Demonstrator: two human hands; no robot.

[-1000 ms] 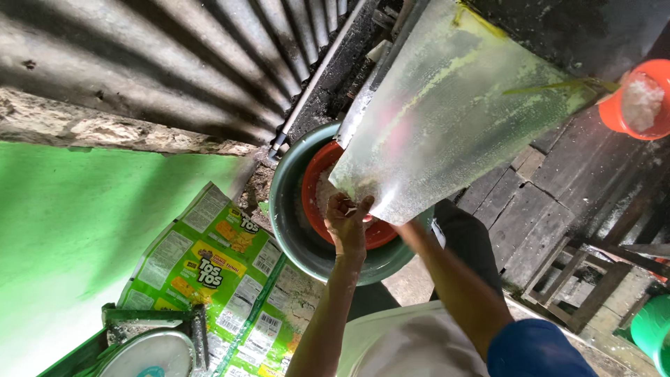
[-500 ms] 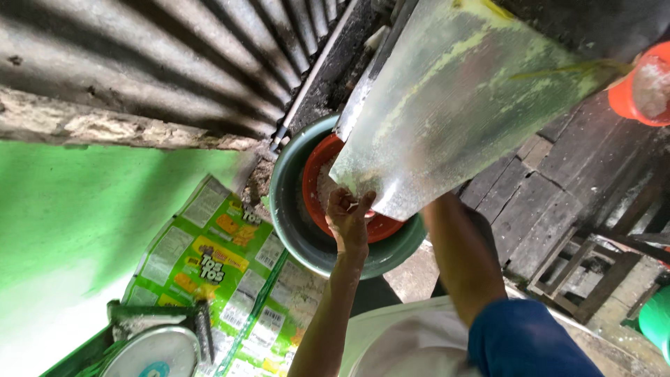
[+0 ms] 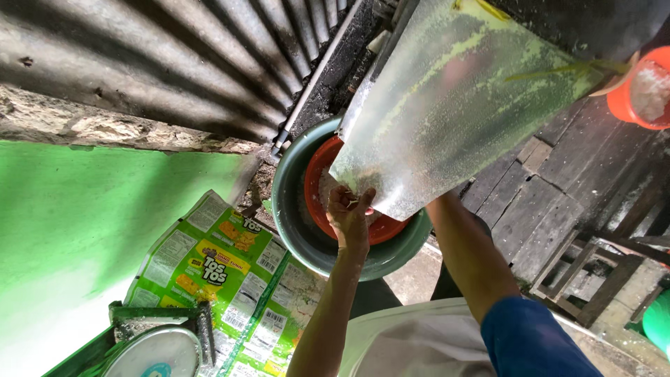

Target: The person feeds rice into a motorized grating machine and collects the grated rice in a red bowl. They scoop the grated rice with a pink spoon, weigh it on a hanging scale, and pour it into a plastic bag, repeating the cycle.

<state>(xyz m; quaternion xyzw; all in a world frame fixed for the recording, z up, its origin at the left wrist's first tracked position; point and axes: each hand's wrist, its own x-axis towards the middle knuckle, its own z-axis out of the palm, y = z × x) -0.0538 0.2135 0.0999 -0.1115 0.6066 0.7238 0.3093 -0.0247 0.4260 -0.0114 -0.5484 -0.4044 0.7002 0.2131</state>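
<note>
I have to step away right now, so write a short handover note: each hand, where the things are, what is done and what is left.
Left hand: reaching into the red bowl, fingers at the lower edge of the large clear plastic bag.
Right hand: hidden behind the bag; only the forearm shows, so its grip cannot be told.
Things: the red bowl sits inside a green basin; white grainy stuff lies in the bowl and specks cling to the bag.
Done: some white stuff is in the bowl.
Left: the bag is raised over the bowl, not set down.
</note>
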